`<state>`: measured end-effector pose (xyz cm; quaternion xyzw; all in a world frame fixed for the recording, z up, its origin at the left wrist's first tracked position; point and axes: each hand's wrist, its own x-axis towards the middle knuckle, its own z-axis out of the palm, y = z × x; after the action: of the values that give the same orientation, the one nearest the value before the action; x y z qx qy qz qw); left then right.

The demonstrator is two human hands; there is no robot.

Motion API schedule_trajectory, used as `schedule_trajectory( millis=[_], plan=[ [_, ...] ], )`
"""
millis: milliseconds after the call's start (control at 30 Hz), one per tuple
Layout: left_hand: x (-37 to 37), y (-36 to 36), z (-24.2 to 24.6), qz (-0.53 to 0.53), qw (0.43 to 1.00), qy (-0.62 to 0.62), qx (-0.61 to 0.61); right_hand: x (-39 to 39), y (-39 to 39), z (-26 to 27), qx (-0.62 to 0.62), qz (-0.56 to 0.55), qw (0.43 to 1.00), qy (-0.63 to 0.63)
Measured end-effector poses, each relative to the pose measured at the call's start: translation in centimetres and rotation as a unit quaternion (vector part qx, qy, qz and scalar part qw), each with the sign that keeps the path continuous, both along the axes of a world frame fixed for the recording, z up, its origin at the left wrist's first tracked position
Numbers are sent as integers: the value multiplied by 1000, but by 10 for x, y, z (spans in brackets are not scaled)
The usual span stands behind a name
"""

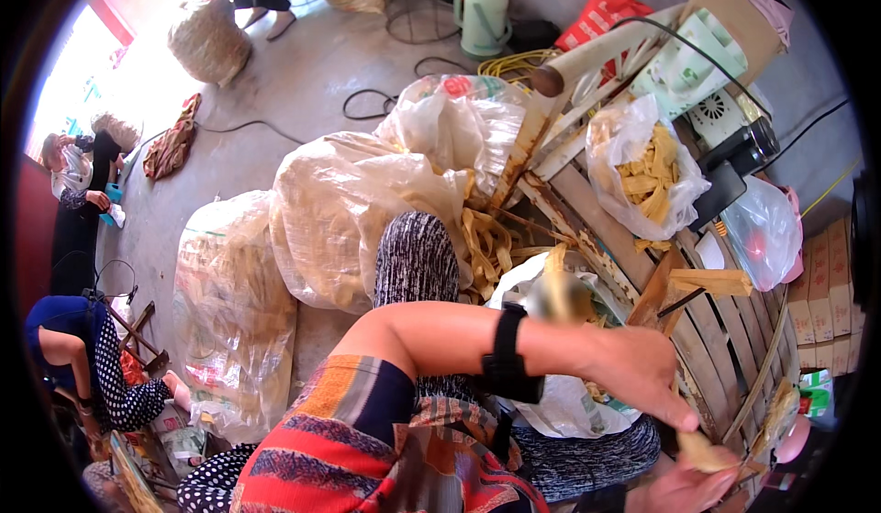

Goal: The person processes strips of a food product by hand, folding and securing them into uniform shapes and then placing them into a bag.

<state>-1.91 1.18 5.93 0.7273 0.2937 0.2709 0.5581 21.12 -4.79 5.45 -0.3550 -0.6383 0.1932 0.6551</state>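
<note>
My left hand [637, 368] reaches out over the wooden slats, a black band [513, 351] on its wrist. Its fingertips meet the upper end of a small tan piece [698, 451]. From below, my right hand [688, 482] pinches the same piece; part of this hand is blurred at the picture's rim. Beneath my left forearm, an opened white plastic bag [537, 406] rests by my legs, partly hidden, with tan strips in it. More flat tan strips [485, 244] lie tangled beyond the bag, next to my knee.
Large stuffed plastic sacks [365, 210] stand beyond my knee. The slatted wooden frame [592, 238] carries a clear bag of tan strips [643, 169] and a wooden block [712, 281]. A green vacuum flask [482, 14], cables [372, 100] and other people [76, 348] are farther off.
</note>
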Motion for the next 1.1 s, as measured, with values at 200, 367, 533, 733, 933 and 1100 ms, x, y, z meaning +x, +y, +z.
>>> schedule_trajectory(
  millis=[200,367,533,733,933,1100],
  plan=[
    [35,-1,5,103,956,70,266,-34,-12,9,-169,-46,982,-63],
    [22,-17,0,59,963,-261,-31,-3,4,-35,-314,56,933,163],
    [29,-30,-31,132,945,-294,-54,-30,-6,-49,-325,39,945,-13],
    [18,-28,-35,304,940,-133,85,-66,-7,-27,-264,78,961,16],
    [27,-32,-51,193,943,-270,-38,-45,-5,-19,-432,159,862,214],
    [8,-22,-38,39,911,-187,-365,-36,9,-29,-413,289,815,286]
  ],
)
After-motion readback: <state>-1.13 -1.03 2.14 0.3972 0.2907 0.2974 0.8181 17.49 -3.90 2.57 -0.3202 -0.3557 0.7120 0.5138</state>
